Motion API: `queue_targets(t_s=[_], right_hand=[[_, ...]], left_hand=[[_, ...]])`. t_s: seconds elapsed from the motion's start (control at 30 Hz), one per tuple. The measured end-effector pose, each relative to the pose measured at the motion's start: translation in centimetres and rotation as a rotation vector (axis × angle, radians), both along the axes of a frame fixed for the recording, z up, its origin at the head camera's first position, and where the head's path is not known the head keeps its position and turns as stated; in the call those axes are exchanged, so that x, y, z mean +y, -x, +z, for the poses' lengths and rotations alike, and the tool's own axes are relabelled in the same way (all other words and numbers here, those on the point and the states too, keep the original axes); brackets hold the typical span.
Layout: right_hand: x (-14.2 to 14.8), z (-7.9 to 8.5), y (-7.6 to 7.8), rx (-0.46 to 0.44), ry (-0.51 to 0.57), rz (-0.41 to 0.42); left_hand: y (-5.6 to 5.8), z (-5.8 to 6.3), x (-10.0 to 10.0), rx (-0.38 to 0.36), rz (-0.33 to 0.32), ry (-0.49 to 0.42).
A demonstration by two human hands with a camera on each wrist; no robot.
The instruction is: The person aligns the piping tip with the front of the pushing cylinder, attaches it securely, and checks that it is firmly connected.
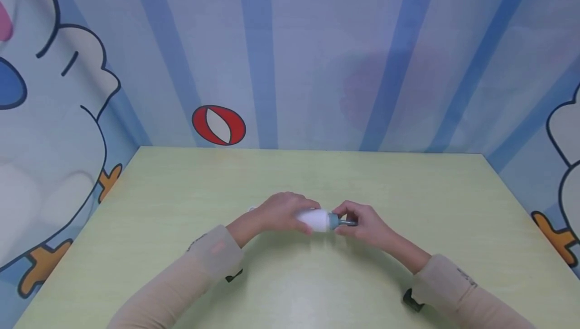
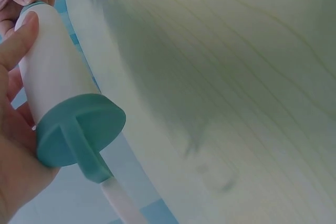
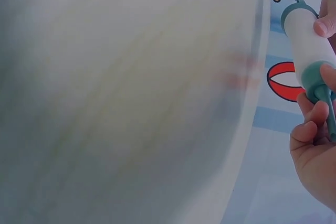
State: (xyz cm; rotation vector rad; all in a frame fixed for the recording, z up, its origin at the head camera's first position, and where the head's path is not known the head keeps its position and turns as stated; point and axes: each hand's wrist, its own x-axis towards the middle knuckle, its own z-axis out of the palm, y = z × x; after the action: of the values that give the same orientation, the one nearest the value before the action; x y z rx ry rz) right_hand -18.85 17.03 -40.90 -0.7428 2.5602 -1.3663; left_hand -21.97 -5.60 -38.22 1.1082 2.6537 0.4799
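Observation:
My left hand (image 1: 281,212) grips a white tube with teal ends (image 1: 319,220) round its barrel, holding it sideways above the table. In the left wrist view, the near end is a teal cap (image 2: 107,116) with a raised rib, from which a white rod (image 2: 123,200) sticks out. At the other end, my right hand (image 1: 368,224) pinches the teal collar (image 3: 313,74) between thumb and fingers. A narrow teal spout (image 3: 331,111) runs out from that collar past the fingers in the right wrist view. Part of the barrel is hidden behind the left fingers.
The pale yellow-green table (image 1: 308,178) stretches under both hands. Behind it stands a blue striped backdrop (image 1: 299,57) with a red printed ball (image 1: 199,121), and cartoon figures are printed on both sides. Dark straps hang below both sleeves (image 1: 441,281).

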Motion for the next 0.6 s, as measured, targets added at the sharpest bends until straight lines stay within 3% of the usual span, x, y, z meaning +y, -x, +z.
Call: queue_targets(t_s=[0.27,0.6], right_hand=[[-0.2,0.3,-0.22,0.022,0.01,-0.034],[-0.07,0.23,-0.15,-0.001,0.03,0.006]], left_hand=[[-0.15,0.26,-0.06,-0.071,0.017,-0.029],[-0.13,-0.01,-0.07,-0.011,-0.006,-0.008]])
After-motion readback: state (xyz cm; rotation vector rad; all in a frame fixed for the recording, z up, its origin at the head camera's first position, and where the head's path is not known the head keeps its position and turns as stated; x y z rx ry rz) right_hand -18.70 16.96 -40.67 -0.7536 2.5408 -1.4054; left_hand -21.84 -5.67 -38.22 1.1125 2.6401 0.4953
